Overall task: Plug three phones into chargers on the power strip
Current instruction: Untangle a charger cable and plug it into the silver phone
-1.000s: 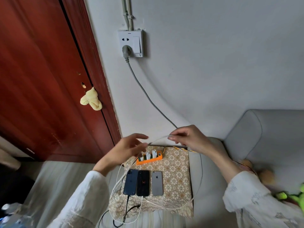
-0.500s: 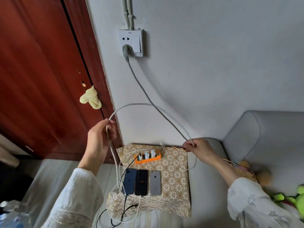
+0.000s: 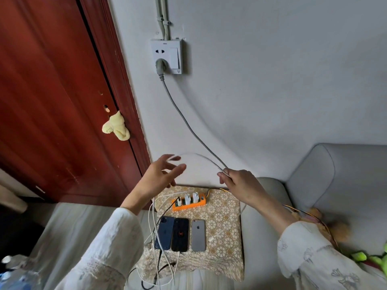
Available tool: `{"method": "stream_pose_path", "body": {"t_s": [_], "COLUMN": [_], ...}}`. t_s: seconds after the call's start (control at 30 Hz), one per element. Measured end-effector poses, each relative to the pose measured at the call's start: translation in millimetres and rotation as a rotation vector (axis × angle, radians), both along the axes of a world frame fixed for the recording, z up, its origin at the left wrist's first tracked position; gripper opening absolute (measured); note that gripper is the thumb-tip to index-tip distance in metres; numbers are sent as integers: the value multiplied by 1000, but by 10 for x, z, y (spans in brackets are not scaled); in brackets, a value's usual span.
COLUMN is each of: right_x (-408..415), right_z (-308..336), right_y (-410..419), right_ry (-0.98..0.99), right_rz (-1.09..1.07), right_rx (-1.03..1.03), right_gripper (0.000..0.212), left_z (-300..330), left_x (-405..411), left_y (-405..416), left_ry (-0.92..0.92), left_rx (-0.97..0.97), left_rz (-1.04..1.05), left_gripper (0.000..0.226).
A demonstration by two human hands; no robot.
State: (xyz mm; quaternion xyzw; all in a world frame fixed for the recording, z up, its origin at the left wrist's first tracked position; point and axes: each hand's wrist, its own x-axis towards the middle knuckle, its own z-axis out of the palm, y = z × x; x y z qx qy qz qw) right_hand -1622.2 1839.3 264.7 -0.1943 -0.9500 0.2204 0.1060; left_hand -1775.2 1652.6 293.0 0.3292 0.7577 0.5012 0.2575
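Three phones lie side by side on a patterned cloth (image 3: 224, 212): a blue phone (image 3: 164, 233), a black phone (image 3: 180, 234) and a grey phone (image 3: 198, 235). Behind them sits the orange power strip (image 3: 201, 203) with white chargers (image 3: 195, 197) plugged in. Cables run from the bottom ends of the blue and black phones. My right hand (image 3: 240, 185) pinches a white cable (image 3: 201, 156) above the strip. The cable's connector end (image 3: 215, 237) lies on the cloth beside the grey phone. My left hand (image 3: 161, 174) hovers with fingers spread, the blurred cable arc at its fingertips.
A wall outlet (image 3: 167, 56) holds a grey cord (image 3: 184, 120) running down behind my right hand. A red door (image 3: 52, 80) with a yellow cloth (image 3: 116, 129) stands left. A grey sofa (image 3: 335, 174) with plush toys (image 3: 339, 229) is on the right. Loose cables (image 3: 155, 275) hang off the cloth's front.
My left hand let go of the cable it had raised by the door and swung back right and down, fingers spread. My right hand lifted with the cable.
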Motion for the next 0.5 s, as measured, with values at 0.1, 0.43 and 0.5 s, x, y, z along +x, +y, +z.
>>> {"method": "stream_pose_path", "body": {"t_s": [0.1, 0.43, 0.5], "right_x": [-38, 91, 176], "right_z": [-23, -324, -334], "right_y": [-29, 297, 425], "right_ry": [23, 166, 132], "right_rz": [61, -460, -661], "right_rx": [55, -34, -274], "right_gripper": [25, 29, 36], "left_z": [6, -137, -170], "left_x": [105, 258, 203], "left_y": [65, 14, -19], "left_ry": [7, -150, -192], "left_rx": [-88, 5, -12], "left_rz": [-196, -312, -305], "left_gripper": [35, 42, 44]}}
